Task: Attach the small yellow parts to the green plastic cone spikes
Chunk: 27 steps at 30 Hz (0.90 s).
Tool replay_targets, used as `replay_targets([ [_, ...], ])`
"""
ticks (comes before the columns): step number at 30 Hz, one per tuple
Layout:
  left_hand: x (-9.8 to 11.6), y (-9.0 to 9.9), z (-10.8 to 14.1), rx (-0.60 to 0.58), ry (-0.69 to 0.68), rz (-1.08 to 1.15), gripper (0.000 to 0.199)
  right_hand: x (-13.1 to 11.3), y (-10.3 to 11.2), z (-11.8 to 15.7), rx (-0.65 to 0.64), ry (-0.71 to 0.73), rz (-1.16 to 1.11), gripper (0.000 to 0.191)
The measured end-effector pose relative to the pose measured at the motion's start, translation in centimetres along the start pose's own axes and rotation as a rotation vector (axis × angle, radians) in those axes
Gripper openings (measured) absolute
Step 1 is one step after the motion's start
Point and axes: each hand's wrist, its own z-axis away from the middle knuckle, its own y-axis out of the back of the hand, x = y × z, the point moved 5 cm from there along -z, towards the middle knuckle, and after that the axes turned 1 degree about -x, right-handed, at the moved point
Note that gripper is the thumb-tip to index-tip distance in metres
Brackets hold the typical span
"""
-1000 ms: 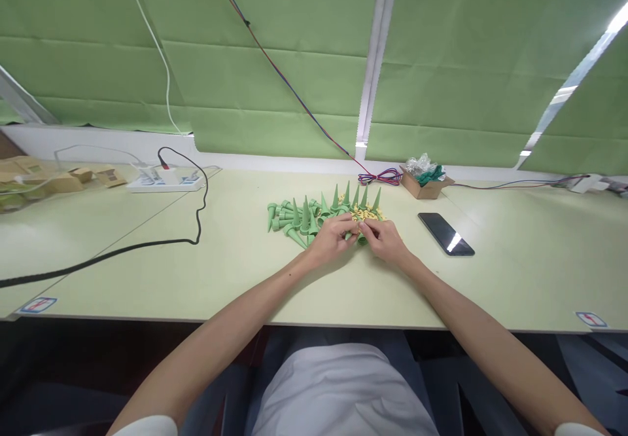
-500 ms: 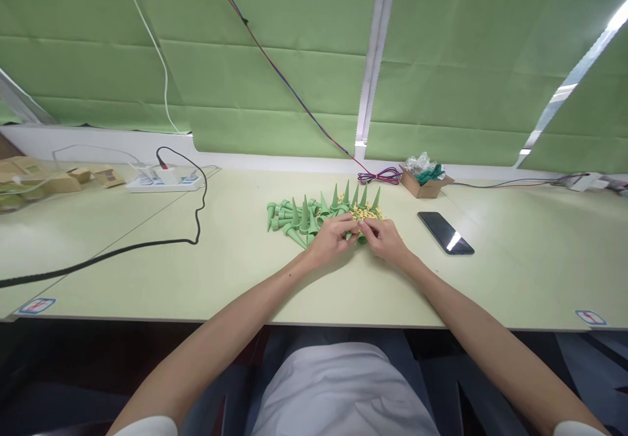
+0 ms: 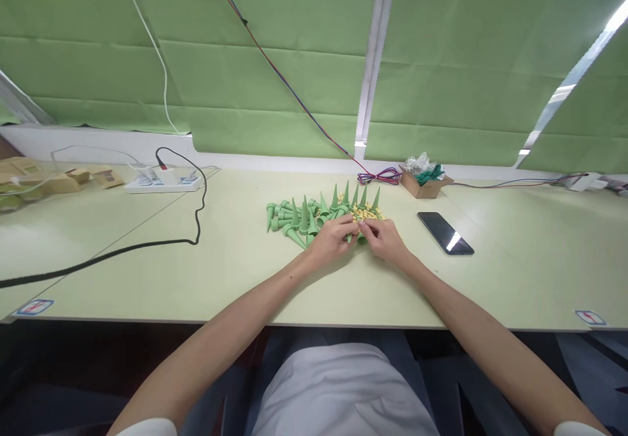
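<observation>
Visibly, the left hand (image 3: 334, 237) grips a narrow-tipped green cone (image 3: 349, 237); what the right hand (image 3: 385, 239) holds is unclear.

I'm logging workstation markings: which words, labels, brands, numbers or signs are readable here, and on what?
No text can be read.
Left sticker, near the front edge of the table: blue border, red mark, too small and blurred.
Right sticker, near the same edge: likewise.
Phone: no lettering visible.
Green cones: none discernible.
</observation>
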Motion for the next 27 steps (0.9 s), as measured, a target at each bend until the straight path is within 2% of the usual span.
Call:
replay_targets([
  [10, -0.1, 0.4, -0.6, 0.101, 0.096, -0.007, 0.018, -0.2, 0.7, -0.2, 0.154, -0.067, -0.045, 0.051],
  [14, -0.3, 0.6, -0.5, 0.125, 0.139, -0.019, 0.019, -0.8, 1.1, -0.1, 0.2, -0.053, -0.057, 0.052],
  [23, -0.5, 0.4, -0.4, 0.111, 0.16, -0.027, 0.019, -1.4, 1.0, 0.0, 0.195, 0.012, -0.07, 0.048],
  [27, -0.6, 0.4, -0.3, 0.112, 0.189, -0.025, 0.016, -1.7, 1.3, 0.1, 0.234, 0.029, -0.09, 0.043],
])
